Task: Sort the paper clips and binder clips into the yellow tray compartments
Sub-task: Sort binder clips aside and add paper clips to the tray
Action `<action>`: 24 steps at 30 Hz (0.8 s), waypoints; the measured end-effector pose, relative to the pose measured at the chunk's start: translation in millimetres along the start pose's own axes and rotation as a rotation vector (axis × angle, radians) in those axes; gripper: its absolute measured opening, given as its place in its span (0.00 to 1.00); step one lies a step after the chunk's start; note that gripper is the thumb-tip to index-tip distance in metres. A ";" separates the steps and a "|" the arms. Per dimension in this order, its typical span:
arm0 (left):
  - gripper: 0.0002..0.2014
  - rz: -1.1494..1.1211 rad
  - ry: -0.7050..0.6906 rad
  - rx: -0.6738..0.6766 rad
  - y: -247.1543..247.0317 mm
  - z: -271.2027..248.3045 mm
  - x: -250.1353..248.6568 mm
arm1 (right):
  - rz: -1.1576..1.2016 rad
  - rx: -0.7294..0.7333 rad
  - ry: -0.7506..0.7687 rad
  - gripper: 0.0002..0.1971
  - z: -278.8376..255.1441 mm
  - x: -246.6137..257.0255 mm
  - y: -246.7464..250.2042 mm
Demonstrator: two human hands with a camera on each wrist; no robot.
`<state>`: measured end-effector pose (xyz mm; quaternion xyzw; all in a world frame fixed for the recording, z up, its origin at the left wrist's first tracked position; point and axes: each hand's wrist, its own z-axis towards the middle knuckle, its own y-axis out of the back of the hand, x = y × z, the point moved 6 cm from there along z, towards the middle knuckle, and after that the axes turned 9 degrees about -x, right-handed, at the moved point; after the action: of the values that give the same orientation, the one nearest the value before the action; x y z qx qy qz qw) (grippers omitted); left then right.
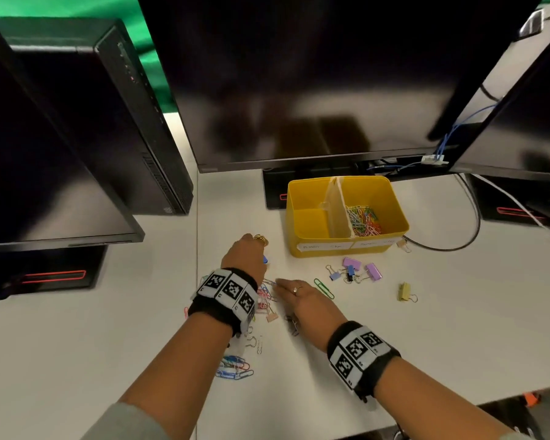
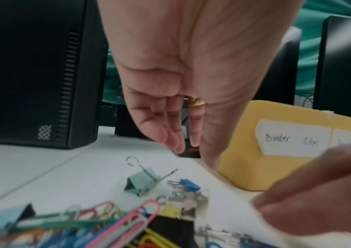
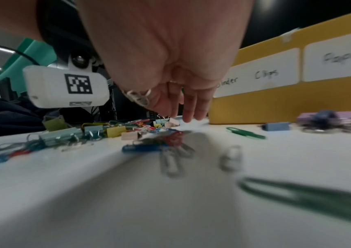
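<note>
The yellow tray [image 1: 394, 198] has a divider; its right compartment holds many coloured paper clips [image 1: 364, 220], and its left compartment, labelled "Binder Clips" [image 2: 291, 139], shows bare floor. My left hand [image 2: 181, 142] hangs over the table with straight fingers and holds nothing; a teal binder clip [image 2: 140, 182] and a blue binder clip [image 2: 188, 183] lie below it. My right hand [image 1: 294, 296] lies low beside it. Its straight fingers [image 3: 188, 114] reach down to the mixed pile of clips [image 1: 264, 303], near a silver paper clip [image 1: 269, 282].
Purple and blue binder clips [image 1: 356, 269], an olive binder clip [image 1: 405, 292] and a green paper clip [image 1: 324, 289] lie in front of the tray. More paper clips [image 1: 235, 366] lie near my left forearm. Monitors and a computer tower [image 1: 124, 122] stand behind.
</note>
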<state>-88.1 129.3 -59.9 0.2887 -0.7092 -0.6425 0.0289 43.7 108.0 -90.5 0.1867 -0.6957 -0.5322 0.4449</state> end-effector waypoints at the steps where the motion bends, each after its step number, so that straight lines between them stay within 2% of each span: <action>1: 0.19 0.004 0.001 -0.009 3.7 -1.7 -0.9 | -0.020 0.047 0.010 0.31 4.6 1.8 -2.8; 4: 0.13 0.056 -0.007 0.014 6.2 -18.9 -3.7 | -0.106 0.144 0.028 0.28 4.0 -2.2 -7.1; 8: 0.14 0.232 -0.085 0.236 -29.3 -64.6 -15.8 | -0.081 0.033 -0.088 0.17 -16.2 -23.9 11.3; 10: 0.15 0.306 -0.130 0.313 -48.2 -79.7 -20.2 | -0.054 0.018 -0.107 0.15 -22.8 -28.0 16.1; 15: 0.14 0.347 -0.146 0.295 -57.7 -89.7 -18.8 | 0.064 -0.033 -0.125 0.26 -2.7 -24.4 27.0; 20: 0.14 0.293 -0.165 0.304 -54.8 -102.8 -7.4 | 0.251 0.046 -0.046 0.29 23.0 -2.1 18.5; 22: 0.13 0.180 -0.133 0.229 -41.4 -106.9 1.6 | 0.250 0.094 0.019 0.29 26.8 9.0 6.5; 24: 0.13 0.064 -0.072 0.073 -18.8 -109.4 17.6 | 0.161 0.156 0.075 0.29 23.3 16.3 -4.5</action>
<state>-50.6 23.4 -64.2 0.2435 -0.7418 -0.6247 0.0136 14.9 107.8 -88.7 0.1838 -0.7306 -0.4317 0.4961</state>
